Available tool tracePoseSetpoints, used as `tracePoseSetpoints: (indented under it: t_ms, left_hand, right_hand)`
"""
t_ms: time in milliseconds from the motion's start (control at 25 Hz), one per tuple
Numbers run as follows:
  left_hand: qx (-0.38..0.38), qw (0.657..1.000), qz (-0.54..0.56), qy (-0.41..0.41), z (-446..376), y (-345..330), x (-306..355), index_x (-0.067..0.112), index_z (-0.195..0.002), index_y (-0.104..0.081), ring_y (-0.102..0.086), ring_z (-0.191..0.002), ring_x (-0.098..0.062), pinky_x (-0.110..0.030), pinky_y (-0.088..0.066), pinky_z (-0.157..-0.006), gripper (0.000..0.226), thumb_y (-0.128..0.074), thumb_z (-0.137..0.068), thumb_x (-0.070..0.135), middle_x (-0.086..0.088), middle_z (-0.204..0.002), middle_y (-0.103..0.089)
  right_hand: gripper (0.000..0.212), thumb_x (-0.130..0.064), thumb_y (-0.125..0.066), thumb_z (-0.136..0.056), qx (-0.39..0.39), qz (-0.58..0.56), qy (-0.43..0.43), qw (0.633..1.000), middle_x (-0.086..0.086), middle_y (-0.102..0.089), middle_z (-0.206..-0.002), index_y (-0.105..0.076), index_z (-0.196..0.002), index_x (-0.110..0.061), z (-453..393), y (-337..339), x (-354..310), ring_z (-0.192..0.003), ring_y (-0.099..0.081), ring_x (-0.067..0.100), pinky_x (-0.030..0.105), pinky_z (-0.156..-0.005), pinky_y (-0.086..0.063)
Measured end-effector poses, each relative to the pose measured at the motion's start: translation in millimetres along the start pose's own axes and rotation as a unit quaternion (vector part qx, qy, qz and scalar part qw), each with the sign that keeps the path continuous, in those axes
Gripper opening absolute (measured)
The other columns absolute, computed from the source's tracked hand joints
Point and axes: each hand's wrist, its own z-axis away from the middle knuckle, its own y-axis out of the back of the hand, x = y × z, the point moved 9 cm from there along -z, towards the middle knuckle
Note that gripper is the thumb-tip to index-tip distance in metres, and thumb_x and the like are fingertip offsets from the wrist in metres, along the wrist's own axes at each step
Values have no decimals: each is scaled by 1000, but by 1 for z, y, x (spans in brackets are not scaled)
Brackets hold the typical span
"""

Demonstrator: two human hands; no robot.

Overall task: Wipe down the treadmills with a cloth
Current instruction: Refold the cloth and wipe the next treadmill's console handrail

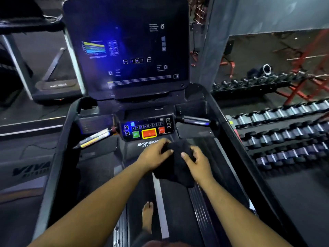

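Both hands (pixel 178 155) around black cloth (pixel 175 168)

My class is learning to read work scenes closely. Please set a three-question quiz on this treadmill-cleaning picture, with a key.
1. True or false: both hands hold the black cloth.
2. Which button on the control panel has a yellow border? A green, B wide red, C blue
3. What stands on racks to the person's right?

Key:
1. True: left hand and right hand grip it.
2. B.
3. Dumbbells.
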Motion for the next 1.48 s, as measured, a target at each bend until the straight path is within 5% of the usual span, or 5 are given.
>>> tracePoseSetpoints:
  t_ms: [480,680,880,1320,1480]
  left_hand:
    - [-62,990,-50,-114,-246,8,22,22,-123,-59,-60,-113,-24,-37,-48,-92,27,-58,-97,28,-4,-125,-65]
    - [-37,985,-163,-50,-278,0,-20,27,-134,-53,-51,-127,-23,-45,-40,-103,34,-44,-102,34,2,-138,-56]
    - [-111,947,-293,-73,-257,-7,-47,26,-156,-21,-11,-152,-14,-50,-12,-121,60,-28,-103,52,6,-165,-16]
    - [-143,940,-303,-63,-262,-17,-47,29,-158,-7,2,-154,-14,-51,-7,-123,62,-22,-103,51,2,-167,-2]
    - [-150,941,-297,-58,-261,-16,-47,30,-158,-8,3,-153,-13,-51,-7,-123,61,-22,-103,52,2,-167,-3]
  right_hand:
    - [36,-30,-55,-95,257,333,22,907,13,-56,-123,-47,-124,-11,-171,45,-55,-105,-58,36,46,-83,-49]
    - [41,-33,-44,-98,42,372,114,920,5,-53,-139,-53,-135,-17,-222,-36,-6,-131,-47,25,52,-113,-32]
    - [50,-56,-34,-97,-95,434,40,895,9,-71,-88,-66,-83,-20,-295,-26,2,-85,-67,33,38,-68,-42]
    - [59,-66,-28,-95,-93,443,72,889,1,-68,-83,-64,-78,-23,-293,-9,16,-82,-66,26,37,-72,-47]
    - [49,-55,-36,-100,61,424,73,901,8,-60,-131,-62,-125,-23,-229,-6,37,-127,-53,29,52,-114,-26]
